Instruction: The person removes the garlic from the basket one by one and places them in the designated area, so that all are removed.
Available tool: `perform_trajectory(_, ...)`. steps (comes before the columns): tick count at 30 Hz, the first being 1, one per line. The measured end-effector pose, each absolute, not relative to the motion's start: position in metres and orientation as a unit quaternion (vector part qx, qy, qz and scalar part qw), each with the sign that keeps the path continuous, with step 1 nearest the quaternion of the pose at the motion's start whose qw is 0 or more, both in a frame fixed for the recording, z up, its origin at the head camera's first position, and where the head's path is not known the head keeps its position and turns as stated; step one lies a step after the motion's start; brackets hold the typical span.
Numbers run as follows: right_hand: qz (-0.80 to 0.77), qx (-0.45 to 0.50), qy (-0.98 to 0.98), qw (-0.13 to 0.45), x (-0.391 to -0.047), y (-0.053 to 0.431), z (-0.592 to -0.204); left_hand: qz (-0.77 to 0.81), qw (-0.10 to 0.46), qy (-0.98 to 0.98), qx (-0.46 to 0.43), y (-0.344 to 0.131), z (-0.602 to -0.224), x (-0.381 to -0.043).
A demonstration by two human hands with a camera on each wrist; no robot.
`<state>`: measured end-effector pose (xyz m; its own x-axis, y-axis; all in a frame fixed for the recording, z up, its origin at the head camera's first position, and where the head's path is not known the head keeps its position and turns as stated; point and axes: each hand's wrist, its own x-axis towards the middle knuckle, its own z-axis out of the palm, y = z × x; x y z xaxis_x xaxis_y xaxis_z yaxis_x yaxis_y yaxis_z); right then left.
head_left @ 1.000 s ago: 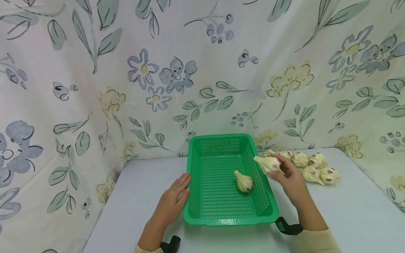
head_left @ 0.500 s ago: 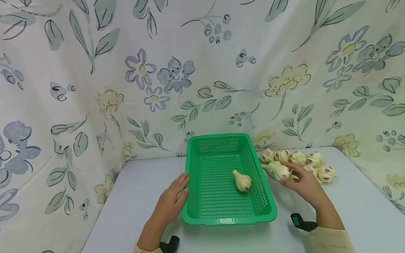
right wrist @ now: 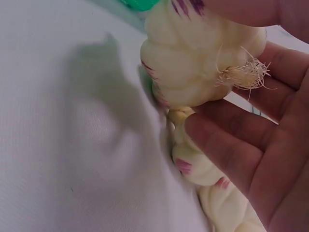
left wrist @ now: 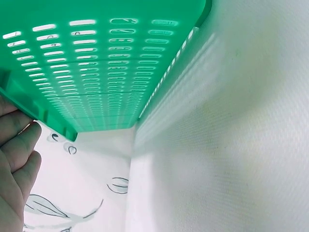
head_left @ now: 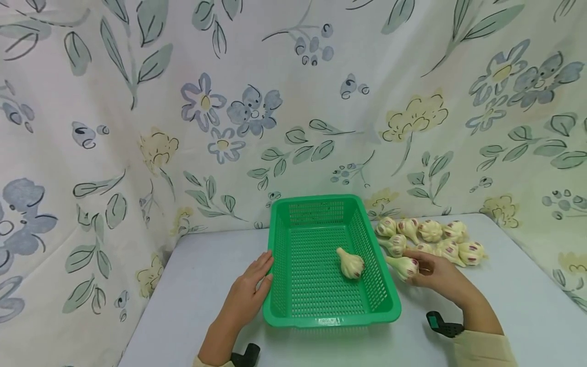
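My right hand (head_left: 437,272) holds a garlic bulb (head_left: 403,267) low over the table, just right of the basket. In the right wrist view, the thumb and fingers are around the pale, purple-streaked bulb (right wrist: 193,58), its dry roots facing the palm. The bulb's stem end points left toward the green plastic basket (head_left: 330,322). Inside that basket, on the right of its floor, lies one garlic bulb (head_left: 351,265). My left hand (head_left: 249,288) rests with straight fingers against the basket's left side; fingertips touch the rim in the left wrist view.
Several garlic bulbs (head_left: 430,230) lie grouped on the white tabletop (head_left: 220,265) at the back right, beside the basket. A floral cloth (head_left: 293,102) hangs behind the table.
My right hand has carried the garlic bulb from the basket's right rim rightward, then down toward the table's front. The left hand and the basket have stayed put.
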<state>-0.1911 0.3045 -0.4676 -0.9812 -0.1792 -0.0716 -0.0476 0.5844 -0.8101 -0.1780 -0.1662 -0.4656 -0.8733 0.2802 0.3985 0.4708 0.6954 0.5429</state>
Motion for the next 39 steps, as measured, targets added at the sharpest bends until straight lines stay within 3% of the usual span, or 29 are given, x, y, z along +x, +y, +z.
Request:
perform_trajectory(19,-0.366,-0.06,0.925,0.086,-0.194,0.298,-0.472,-0.335,0.135,-0.911,-0.201,-0.166,-0.463,-0.176)
perform_trajectory(39,-0.342,-0.053,0.937,0.053,-0.191,0.295,-0.467,-0.336,0.141,-0.909,-0.201,-0.166,-0.466,-0.178)
